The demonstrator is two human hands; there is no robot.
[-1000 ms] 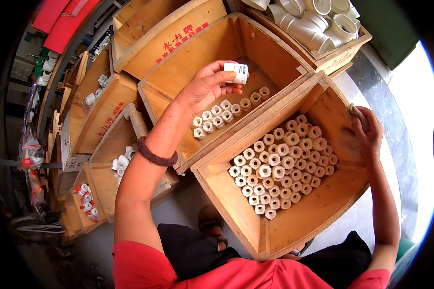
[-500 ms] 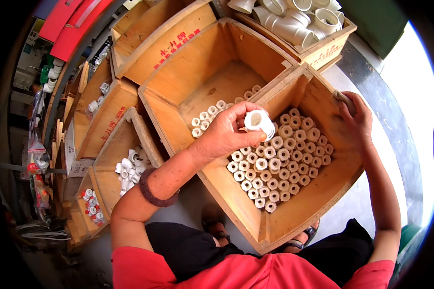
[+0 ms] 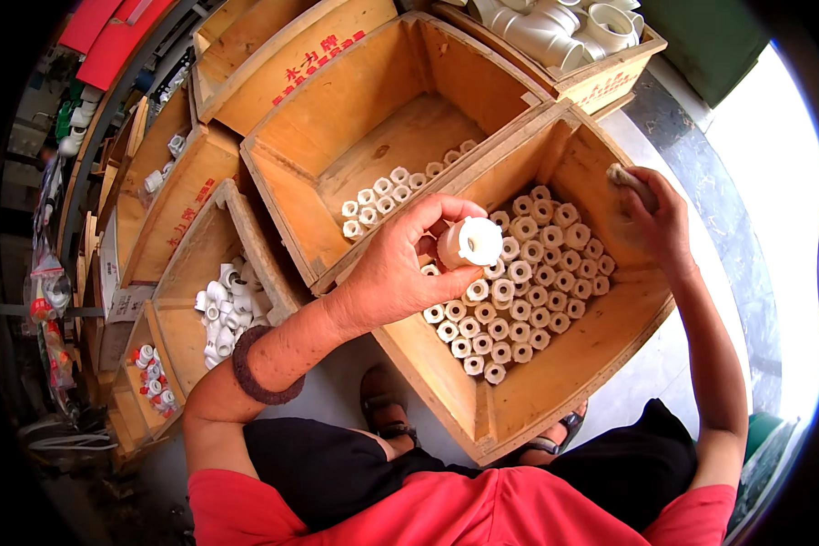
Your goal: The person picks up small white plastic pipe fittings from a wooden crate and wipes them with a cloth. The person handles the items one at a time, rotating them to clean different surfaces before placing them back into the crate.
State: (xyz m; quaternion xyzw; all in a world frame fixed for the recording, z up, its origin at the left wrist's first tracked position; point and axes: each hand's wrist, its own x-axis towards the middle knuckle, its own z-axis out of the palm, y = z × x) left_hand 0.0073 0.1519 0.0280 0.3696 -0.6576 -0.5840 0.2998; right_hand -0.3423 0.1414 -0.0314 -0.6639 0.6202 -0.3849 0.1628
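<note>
Gripping the white fitting [image 3: 471, 242], probably light, stiff and best held around its sides, the left hand [image 3: 389, 278] hovers above the wooden box [image 3: 578, 350], while the right hand [image 3: 662, 220] grasps a pale rope-like piece [image 3: 630, 182].

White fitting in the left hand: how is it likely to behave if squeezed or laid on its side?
The white fitting looks like thick-walled plastic, so it is probably stiff under the left hand. Its hollow centre suggests it may be fairly light. The roughly round outside could make it apt to roll on its side.
</note>
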